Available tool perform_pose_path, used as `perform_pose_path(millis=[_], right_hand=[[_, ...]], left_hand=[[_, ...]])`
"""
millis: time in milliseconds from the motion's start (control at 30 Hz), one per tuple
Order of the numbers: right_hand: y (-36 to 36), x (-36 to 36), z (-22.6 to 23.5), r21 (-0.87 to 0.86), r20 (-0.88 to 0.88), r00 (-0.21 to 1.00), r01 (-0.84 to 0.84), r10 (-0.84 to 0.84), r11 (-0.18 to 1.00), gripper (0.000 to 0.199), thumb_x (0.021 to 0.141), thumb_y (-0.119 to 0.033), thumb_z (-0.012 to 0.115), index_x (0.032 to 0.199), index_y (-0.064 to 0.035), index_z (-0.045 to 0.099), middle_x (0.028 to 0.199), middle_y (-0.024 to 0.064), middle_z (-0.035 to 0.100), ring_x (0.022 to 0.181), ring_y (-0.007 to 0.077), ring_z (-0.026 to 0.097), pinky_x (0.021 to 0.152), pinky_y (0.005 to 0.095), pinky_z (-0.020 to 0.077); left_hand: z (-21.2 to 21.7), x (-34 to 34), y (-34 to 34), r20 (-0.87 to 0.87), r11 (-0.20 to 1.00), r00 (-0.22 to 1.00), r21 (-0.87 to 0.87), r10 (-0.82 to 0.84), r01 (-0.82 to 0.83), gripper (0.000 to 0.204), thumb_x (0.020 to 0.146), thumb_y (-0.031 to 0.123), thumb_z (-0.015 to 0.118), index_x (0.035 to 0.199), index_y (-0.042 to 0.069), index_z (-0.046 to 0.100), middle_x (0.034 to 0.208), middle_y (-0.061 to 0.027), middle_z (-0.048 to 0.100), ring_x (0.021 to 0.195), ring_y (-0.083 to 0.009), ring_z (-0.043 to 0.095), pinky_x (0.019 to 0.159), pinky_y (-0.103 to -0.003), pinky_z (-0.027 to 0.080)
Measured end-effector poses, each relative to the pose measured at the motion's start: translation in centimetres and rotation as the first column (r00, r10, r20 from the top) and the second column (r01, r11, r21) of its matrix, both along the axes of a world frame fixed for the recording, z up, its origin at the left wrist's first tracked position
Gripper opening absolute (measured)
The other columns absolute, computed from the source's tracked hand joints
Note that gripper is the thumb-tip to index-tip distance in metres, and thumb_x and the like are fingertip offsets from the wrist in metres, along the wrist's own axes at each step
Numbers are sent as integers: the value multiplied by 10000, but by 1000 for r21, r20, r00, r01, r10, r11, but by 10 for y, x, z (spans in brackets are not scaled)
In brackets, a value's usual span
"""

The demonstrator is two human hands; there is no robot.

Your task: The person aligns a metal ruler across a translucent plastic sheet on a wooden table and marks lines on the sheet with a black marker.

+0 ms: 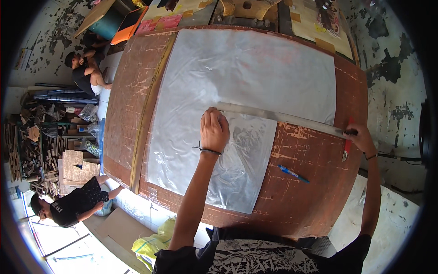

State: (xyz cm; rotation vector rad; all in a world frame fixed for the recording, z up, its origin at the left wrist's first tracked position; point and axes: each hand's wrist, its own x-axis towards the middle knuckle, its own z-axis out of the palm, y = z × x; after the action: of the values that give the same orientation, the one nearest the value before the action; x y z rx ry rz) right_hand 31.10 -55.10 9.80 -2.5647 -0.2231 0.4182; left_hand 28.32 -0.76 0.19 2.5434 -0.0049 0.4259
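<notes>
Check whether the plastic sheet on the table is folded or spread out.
Spread out: the plastic sheet lies broad and wrinkled across the brown tabletop. Whether it's doubled, I cannot tell.

Peeling wall (pixel 384 98), white tiled floor (pixel 145 209)

The palm of the person's left hand (pixel 213 131) faces down, so whatever lies under its fingers is hidden. The right hand (pixel 364 139) covers the middle of a red cutter (pixel 347 149); a black piece (pixel 351 132) at its fingers is too small to identify. A dark-clad figure (pixel 94 42) is partly hidden behind a seated person (pixel 83 76). The lower edge cuts off the wearer's black shirt (pixel 264 249).
</notes>
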Motion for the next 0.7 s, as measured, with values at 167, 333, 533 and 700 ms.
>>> perform_pose_path(millis=[167, 333, 533, 700], right_hand=[[-20, -26, -27, -85, -56, 997, 42, -46, 996, 203, 830, -119, 834, 951, -32, 697, 820, 99, 691, 796, 193, 673, 743, 323, 515], [-8, -40, -34, -59, 104, 994, -26, 32, 998, 234, 846, -42, 801, 1025, 30, 669, 932, 104, 699, 889, 185, 702, 811, 315, 563], [19, -33, -15, -77, 209, 884, 441, -418, 894, 402, 871, -259, 823, 1128, 9, 668, 992, 161, 689, 933, 354, 694, 883, 391, 549], [-43, -38, -70, -268, 413, 887, 336, -207, 903, 524, 863, -354, 809, 1232, -13, 661, 1028, 213, 711, 974, 408, 690, 871, 483, 537]], left_hand=[[7, 5, -15, 63, 996, 998, 93, -23, 17, 375, 912, 82, 618, 1283, 35, 648, 1245, -193, 604, 1179, -374, 580, 1000, -477, 473], [-4, 3, -9, 72, 989, 997, 147, -37, 26, 384, 904, 132, 641, 1273, 50, 706, 1268, -181, 612, 1223, -392, 568, 1048, -530, 447], [-4, 3, -9, 82, 986, 996, 167, -18, 4, 385, 921, 225, 700, 1251, 29, 722, 1254, -198, 649, 1271, -400, 554, 1083, -522, 445], [-7, 9, -19, 66, 987, 997, 159, -27, 16, 404, 918, 246, 720, 1250, 17, 723, 1252, -200, 657, 1261, -404, 561, 1076, -523, 450]])
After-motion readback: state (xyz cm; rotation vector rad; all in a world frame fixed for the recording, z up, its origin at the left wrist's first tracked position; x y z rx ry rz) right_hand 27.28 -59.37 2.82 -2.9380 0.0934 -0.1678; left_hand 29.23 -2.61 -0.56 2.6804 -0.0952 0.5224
